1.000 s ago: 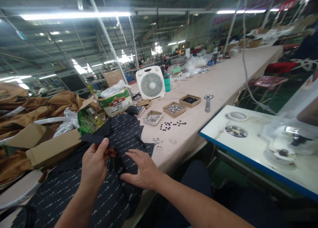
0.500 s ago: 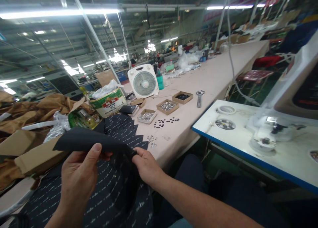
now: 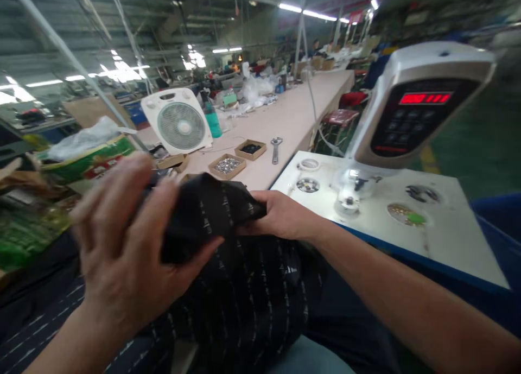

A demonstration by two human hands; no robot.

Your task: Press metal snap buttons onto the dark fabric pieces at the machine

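Observation:
My right hand (image 3: 280, 214) is closed on the bunched edge of a black cloth piece with rows of small white print (image 3: 260, 276). It holds that edge up in front of me, near the white machine table. Over on the left, my left hand (image 3: 130, 238) is spread beside the raised cloth, its thumb stretched along the lower side and its fingers blurred by motion. The rest of the cloth drapes down over my lap and to the left. Whether the left palm touches the fabric is hidden.
A machine head with a red display (image 3: 425, 105) stands over a white table (image 3: 448, 243) at right. On the long bench (image 3: 285, 124) are a box fan (image 3: 179, 125), a cardboard tray of metal fasteners (image 3: 227, 166), a tray of black parts (image 3: 251, 149) and an adjustable wrench (image 3: 275, 150).
The view has swung right, bringing the machine display into sight. My left hand has gone from pinching the cloth to spread fingers. My right hand keeps its hold, with the cloth shifted toward the machine.

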